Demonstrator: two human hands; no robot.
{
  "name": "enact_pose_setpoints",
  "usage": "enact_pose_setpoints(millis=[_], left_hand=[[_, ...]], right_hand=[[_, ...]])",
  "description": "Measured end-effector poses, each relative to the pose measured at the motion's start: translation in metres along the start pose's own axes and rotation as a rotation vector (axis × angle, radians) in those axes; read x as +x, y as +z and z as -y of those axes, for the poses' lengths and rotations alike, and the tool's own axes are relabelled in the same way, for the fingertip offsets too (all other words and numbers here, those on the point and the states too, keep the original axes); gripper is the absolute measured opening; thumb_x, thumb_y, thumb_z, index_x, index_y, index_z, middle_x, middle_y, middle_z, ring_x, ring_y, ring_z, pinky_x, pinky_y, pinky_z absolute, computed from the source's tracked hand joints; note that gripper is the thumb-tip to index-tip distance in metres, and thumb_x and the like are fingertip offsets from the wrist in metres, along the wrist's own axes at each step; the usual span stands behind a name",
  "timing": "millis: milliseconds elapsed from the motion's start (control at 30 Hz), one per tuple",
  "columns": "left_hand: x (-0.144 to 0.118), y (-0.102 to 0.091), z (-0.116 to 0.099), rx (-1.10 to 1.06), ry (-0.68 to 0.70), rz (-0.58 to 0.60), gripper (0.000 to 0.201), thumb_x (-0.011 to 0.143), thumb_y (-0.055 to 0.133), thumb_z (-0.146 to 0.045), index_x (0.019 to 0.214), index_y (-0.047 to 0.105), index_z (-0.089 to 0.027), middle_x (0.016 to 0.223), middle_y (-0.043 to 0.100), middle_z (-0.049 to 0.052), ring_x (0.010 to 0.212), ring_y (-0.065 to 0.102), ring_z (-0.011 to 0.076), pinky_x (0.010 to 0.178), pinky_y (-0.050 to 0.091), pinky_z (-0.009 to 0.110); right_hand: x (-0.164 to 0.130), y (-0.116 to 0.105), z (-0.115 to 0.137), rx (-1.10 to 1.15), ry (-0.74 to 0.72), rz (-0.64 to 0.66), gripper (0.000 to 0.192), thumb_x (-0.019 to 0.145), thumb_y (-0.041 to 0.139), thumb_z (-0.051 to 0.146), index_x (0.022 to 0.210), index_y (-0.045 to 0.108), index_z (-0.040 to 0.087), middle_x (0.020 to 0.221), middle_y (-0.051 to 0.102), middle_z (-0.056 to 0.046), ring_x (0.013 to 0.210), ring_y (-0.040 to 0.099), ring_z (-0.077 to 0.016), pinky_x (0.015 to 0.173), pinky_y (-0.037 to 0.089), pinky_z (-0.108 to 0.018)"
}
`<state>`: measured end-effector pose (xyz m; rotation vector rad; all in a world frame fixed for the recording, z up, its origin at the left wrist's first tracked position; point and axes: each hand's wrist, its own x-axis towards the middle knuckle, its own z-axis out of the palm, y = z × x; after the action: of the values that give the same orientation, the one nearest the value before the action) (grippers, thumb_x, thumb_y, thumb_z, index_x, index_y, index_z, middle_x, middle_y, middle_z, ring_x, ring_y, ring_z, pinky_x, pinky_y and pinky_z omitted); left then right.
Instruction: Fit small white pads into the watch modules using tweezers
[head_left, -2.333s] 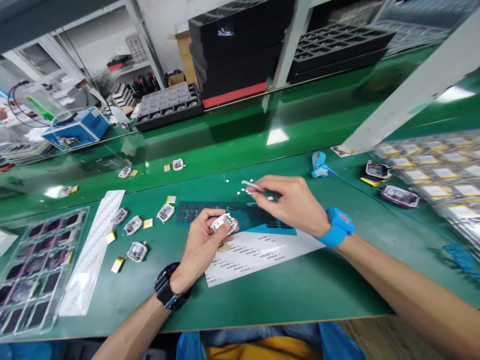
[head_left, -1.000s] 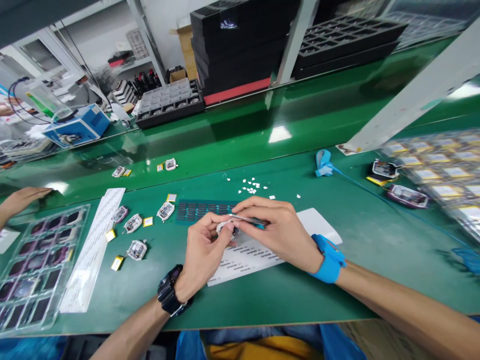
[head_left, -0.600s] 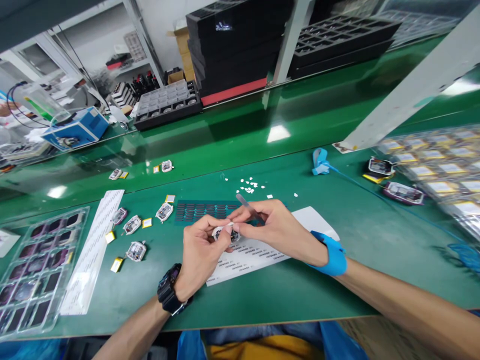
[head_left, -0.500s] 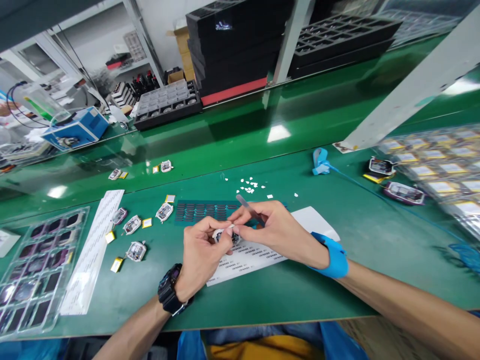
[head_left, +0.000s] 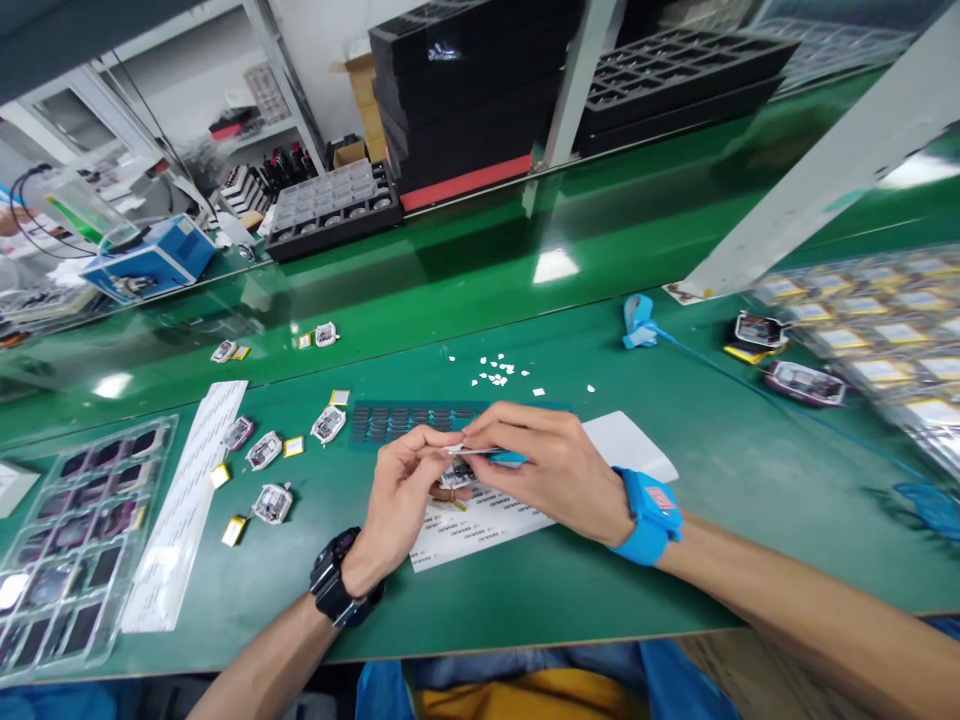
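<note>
Green matting covers the workbench [head_left: 675, 600], and right over it the left hand [head_left: 401, 490] pinches a small electronic module [head_left: 456, 474] between thumb and fingertips, holding it just above a white label sheet [head_left: 480, 520]. The right hand [head_left: 544, 470] closes on a pair of tweezers [head_left: 480, 452], tips pointing left and meeting the module at the left fingertips. Both hands are clenched on what they hold; most of the module is hidden behind the fingers, so its face is hard to make out.

The label sheet carries rows of short printed lines, too small to read. A black watch [head_left: 335, 590] sits on the left wrist, a blue wrist strap [head_left: 645, 510] on the right with a small reddish patch, its lettering unreadable. Behind the hands lies a dark blue sheet of small pads [head_left: 397, 422], partly covered by the fingers. Tiny white scraps [head_left: 496, 372] are scattered further back.

To the left, loose modules [head_left: 274, 502] with yellow-tabbed parts lie near a long white strip [head_left: 187, 500] and a clear blister tray [head_left: 67, 540], cut off at the frame edge. Far right, a blurred clear tray with yellow-labelled parts [head_left: 877, 330] runs out of view. A blue box [head_left: 154, 262] stands at the back left, its markings indistinct.
</note>
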<state>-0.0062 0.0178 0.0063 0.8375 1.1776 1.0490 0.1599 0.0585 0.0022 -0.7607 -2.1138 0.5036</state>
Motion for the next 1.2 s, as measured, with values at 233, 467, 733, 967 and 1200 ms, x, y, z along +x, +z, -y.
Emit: enact_pose_setpoints(millis=[233, 467, 733, 967, 1200], left_hand=[[0.001, 0.002, -0.007, 0.072, 0.019, 0.067, 0.028, 0.07, 0.076, -0.024, 0.095, 0.066, -0.016, 0.086, 0.076, 0.007, 0.072, 0.071, 0.0179, 0.065, 0.058, 0.028], [0.005, -0.013, -0.009, 0.721, 0.531, -0.277, 0.016, 0.087, 0.059, -0.025, 0.101, 0.066, -0.021, 0.107, 0.073, 0.008, 0.099, 0.068, 0.0215, 0.086, 0.051, 0.033], [0.023, -0.022, -0.02, 0.087, 0.308, -0.192, 0.017, 0.087, 0.057, -0.034, 0.09, 0.048, -0.021, 0.082, 0.075, 0.005, 0.067, 0.069, 0.016, 0.063, 0.052, 0.028], [0.033, -0.007, -0.006, -0.265, -0.003, -0.046, 0.01, 0.083, 0.058, -0.025, 0.089, 0.057, -0.016, 0.09, 0.077, 0.011, 0.091, 0.072, 0.022, 0.084, 0.053, 0.034], [0.037, -0.011, 0.003, -0.286, -0.128, -0.12, 0.013, 0.083, 0.061, -0.024, 0.091, 0.057, -0.016, 0.087, 0.077, 0.011, 0.095, 0.072, 0.0209, 0.097, 0.049, 0.037]], right_hand=[[0.001, -0.004, -0.007, -0.086, -0.128, 0.029, 0.021, 0.095, 0.051, 0.021, 0.085, 0.068, 0.016, 0.091, 0.074, -0.009, 0.079, 0.069, -0.0174, 0.067, 0.056, -0.028], [0.012, -0.03, -0.023, 0.244, 0.449, 0.036, 0.071, 0.095, 0.024, 0.067, 0.059, 0.061, 0.018, 0.079, 0.069, -0.009, 0.068, 0.064, -0.0165, 0.064, 0.051, -0.03], [-0.007, -0.037, -0.052, 0.503, 0.699, 0.241, 0.045, 0.07, 0.071, 0.062, 0.078, 0.063, 0.018, 0.073, 0.071, -0.005, 0.07, 0.068, -0.02, 0.064, 0.051, -0.031], [-0.019, -0.037, -0.06, 0.386, 0.638, 0.202, 0.032, 0.077, 0.067, 0.05, 0.081, 0.067, 0.018, 0.078, 0.072, -0.006, 0.071, 0.065, -0.0194, 0.064, 0.051, -0.032], [-0.021, -0.039, -0.064, 0.414, 0.605, 0.217, 0.029, 0.079, 0.066, 0.045, 0.084, 0.066, 0.017, 0.08, 0.071, -0.005, 0.071, 0.066, -0.0181, 0.064, 0.051, -0.032]])
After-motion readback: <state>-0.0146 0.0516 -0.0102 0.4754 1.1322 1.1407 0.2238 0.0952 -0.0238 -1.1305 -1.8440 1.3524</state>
